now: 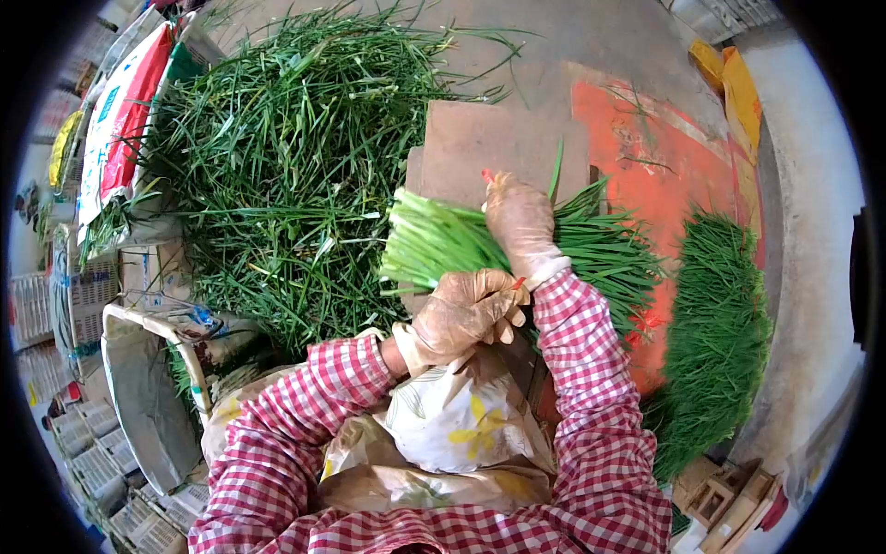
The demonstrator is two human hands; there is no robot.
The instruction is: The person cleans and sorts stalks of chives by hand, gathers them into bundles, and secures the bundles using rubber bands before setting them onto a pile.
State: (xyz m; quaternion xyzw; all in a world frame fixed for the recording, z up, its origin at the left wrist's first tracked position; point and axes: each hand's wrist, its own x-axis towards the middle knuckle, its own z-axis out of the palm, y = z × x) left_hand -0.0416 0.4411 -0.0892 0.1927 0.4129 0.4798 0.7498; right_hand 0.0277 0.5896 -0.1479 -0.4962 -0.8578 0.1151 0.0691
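Observation:
A bundle of garlic chives [425, 242] lies across a brown board [503, 138] in front of me, pale cut stems to the left and dark leaves to the right. My right hand [521, 220], gloved, is closed over the top of the bundle; a bit of red tie [487, 175] sticks out at its fingertips. Just below the bundle is my left hand [461, 316], also gloved, its fingers pinched by another red end of tie [519, 283]. The hands hide how the tie runs around the stems.
A large heap of loose chives [295, 166] covers the floor at left. Stacked bundles [711, 342] stand at right beside an orange sheet [637, 175]. A red-and-white sack [129, 120], a white-framed container [152, 397] and wooden pieces [729, 499] are around the edges.

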